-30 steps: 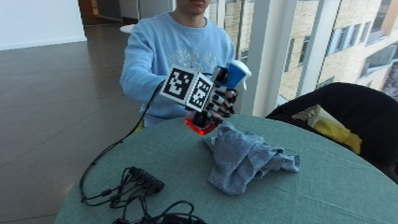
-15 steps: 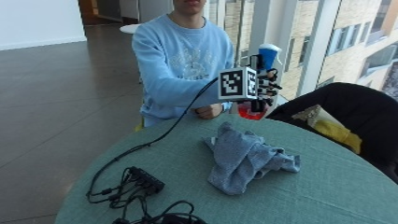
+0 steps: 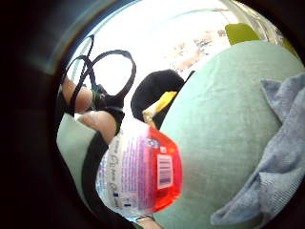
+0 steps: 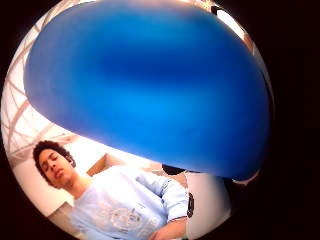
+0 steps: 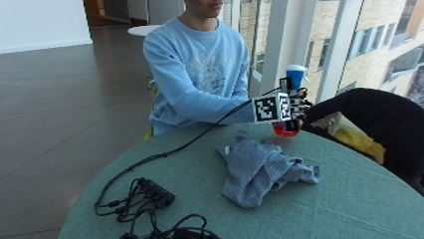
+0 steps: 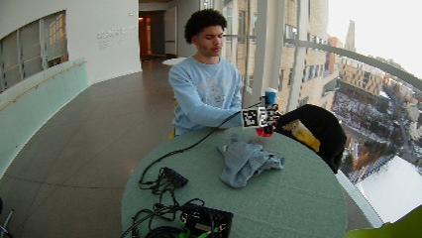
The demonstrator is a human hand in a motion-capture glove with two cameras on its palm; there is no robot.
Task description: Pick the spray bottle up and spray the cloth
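One hand [image 5: 296, 110]: gloved right, fingers [image 5: 303, 105] curled round the spray bottle [image 5: 292, 102]
Spray bottle: upright, raised above the bench [image 5: 344, 199]
Cloth [image 5: 260, 169]: crumpled, at 7 o'clock from bottle, apart

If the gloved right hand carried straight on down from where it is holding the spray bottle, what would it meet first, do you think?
Probably the bare table edge: the right hand holds the spray bottle just beyond the cloth, though depth is unclear.
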